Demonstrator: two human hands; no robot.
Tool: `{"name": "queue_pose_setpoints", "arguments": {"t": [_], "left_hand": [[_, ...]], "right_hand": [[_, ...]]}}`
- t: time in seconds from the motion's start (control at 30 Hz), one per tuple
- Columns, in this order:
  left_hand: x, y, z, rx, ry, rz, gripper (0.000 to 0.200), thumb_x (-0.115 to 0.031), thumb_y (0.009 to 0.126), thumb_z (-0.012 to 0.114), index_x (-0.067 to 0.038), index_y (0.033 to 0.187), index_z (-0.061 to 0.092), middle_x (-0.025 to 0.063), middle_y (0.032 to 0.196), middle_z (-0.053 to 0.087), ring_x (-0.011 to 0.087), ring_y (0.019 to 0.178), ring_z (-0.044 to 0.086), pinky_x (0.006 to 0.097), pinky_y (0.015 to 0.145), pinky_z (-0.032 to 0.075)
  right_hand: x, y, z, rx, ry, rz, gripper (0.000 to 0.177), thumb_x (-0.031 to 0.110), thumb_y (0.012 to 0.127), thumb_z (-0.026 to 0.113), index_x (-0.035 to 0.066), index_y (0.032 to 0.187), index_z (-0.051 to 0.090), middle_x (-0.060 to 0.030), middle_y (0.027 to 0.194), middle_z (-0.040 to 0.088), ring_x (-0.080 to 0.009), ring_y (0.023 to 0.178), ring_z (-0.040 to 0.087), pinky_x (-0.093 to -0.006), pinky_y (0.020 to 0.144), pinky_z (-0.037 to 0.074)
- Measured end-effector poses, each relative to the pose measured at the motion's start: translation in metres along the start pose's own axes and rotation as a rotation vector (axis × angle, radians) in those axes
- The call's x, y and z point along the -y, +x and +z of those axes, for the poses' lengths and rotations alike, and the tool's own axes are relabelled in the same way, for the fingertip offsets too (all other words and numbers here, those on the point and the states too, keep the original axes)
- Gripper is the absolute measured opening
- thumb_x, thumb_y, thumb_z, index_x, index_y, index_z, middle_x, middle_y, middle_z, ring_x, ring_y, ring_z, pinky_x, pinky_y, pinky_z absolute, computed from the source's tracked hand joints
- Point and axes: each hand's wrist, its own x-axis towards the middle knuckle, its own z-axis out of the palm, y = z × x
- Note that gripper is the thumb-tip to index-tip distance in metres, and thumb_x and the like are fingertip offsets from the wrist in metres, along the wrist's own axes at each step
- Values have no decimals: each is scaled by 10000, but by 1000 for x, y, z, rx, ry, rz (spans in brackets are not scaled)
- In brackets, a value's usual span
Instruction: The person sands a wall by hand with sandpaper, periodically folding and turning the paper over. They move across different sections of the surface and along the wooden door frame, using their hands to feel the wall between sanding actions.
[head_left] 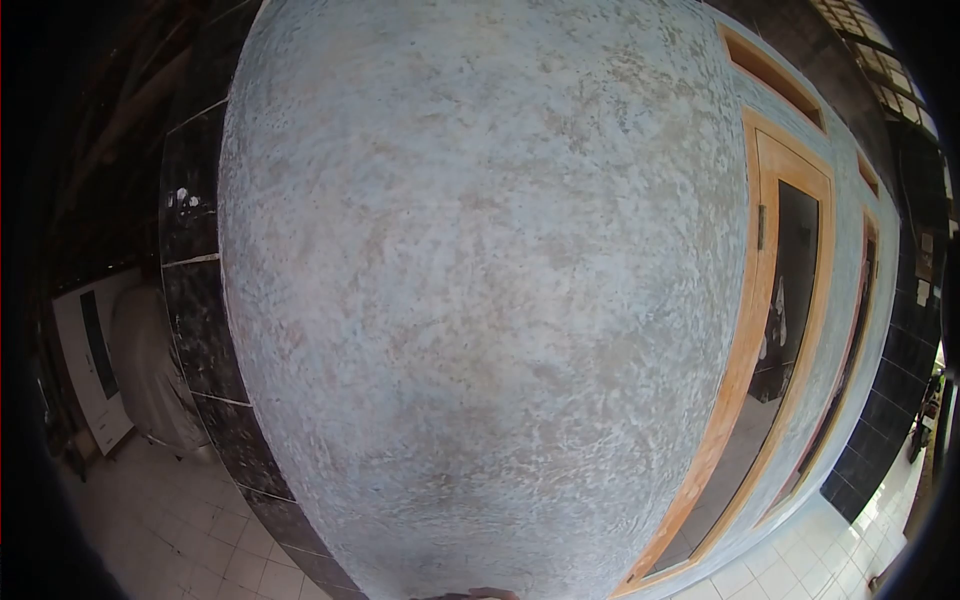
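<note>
A wall (480, 250) with patchy pale blue paint over grey plaster fills most of the view. Neither my left hand nor my right hand can be made out. At the very bottom edge, near the middle, a small rounded sliver (492, 594) pokes in, with something dark beside it. Too little of it shows to tell whether it belongs to a hand.
Dark tiles (205, 325) edge the wall on the left. Beyond them stand a white cabinet (95, 370) and a grey covered shape (150, 370). On the right is a wood-framed glass door (750, 330). Pale floor tiles (225, 535) lie below.
</note>
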Motion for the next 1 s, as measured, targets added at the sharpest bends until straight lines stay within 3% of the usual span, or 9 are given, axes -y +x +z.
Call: {"name": "queue_pose_setpoints", "arguments": {"t": [0.07, 0.1, 0.13, 0.17, 0.2, 0.37, 0.63, 0.73, 1.0], "left_hand": [[-13, 35, -82, 175, -162, -302, 604, -155, 868, 706, 16, 1428, 556, 378, 1405, 539, 503, 1339, 533, 552, 1083, 445], [-55, 45, -117, -314, -101, -127, 374, 0, 832, 588, 41, 1188, 696, 307, 1103, 707, 481, 1066, 687, 426, 968, 547], [-79, 70, -149, -656, 16, 240, 398, 76, 830, 556, 52, 1212, 666, 314, 1210, 680, 456, 1164, 668, 437, 1040, 510], [-86, 87, -186, -548, 60, 323, 625, -46, 984, 544, 163, 1519, 299, 339, 1526, 469, 435, 1485, 402, 632, 1192, 278], [-135, 112, -219, -875, 242, 376, 555, 209, 839, 397, 122, 1371, 530, 234, 1317, 691, 335, 1287, 644, 498, 1166, 398], [-198, 238, -349, -1462, 600, 779, 608, 242, 779, 540, -23, 1317, 638, 174, 1298, 680, 431, 1252, 638, 446, 1023, 524], [-304, 373, -459, -1433, 715, 690, 148, 47, 920, 623, 58, 1050, 694, 258, 1143, 691, 436, 1088, 656, 415, 922, 535], [-353, 370, -445, -1248, 582, 284, 232, -145, 1016, 623, 81, 1028, 675, 280, 1117, 681, 466, 1067, 643, 453, 912, 533], [-366, 404, -481, -1291, 734, 354, 509, -404, 1080, 505, 76, 1185, 638, 298, 1094, 698, 480, 1041, 652, 484, 937, 509]], "right_hand": [[-4, 15, -34, -126, 6, 17, 509, -54, 855, 723, 19, 1342, 595, -220, 1317, 594, -375, 1253, 569, -460, 1016, 497], [-11, 17, -49, -267, 8, 48, 504, -37, 846, 728, 30, 1329, 599, -217, 1310, 582, -382, 1275, 543, -470, 1045, 471], [-26, 18, -63, -315, -23, 51, 489, -42, 840, 712, 31, 1311, 602, -221, 1307, 584, -394, 1260, 546, -474, 1048, 465], [-42, 18, -78, -361, -53, 57, 474, -47, 834, 696, 32, 1292, 604, -225, 1304, 587, -405, 1245, 548, -477, 1051, 459], [-53, 19, -94, -341, -40, 49, 474, -47, 834, 696, 32, 1292, 604, -225, 1304, 587, -405, 1245, 548, -477, 1051, 459], [-120, 33, -175, -399, -217, -42, 451, -61, 840, 647, -4, 1283, 582, -237, 1282, 588, -419, 1213, 550, -486, 1045, 446], [-195, 45, -219, -436, -239, -113, 484, -80, 828, 599, -11, 1305, 550, -237, 1262, 592, -414, 1173, 561, -464, 1029, 448], [-229, 40, -205, -520, -234, -80, 497, -48, 837, 618, 8, 1324, 538, -220, 1327, 571, -402, 1208, 555, -464, 1034, 452], [-235, 65, -203, -269, -495, -249, 457, 119, 905, 652, 45, 1343, 547, -155, 1529, 457, -393, 1401, 449, -477, 1077, 447]]}}
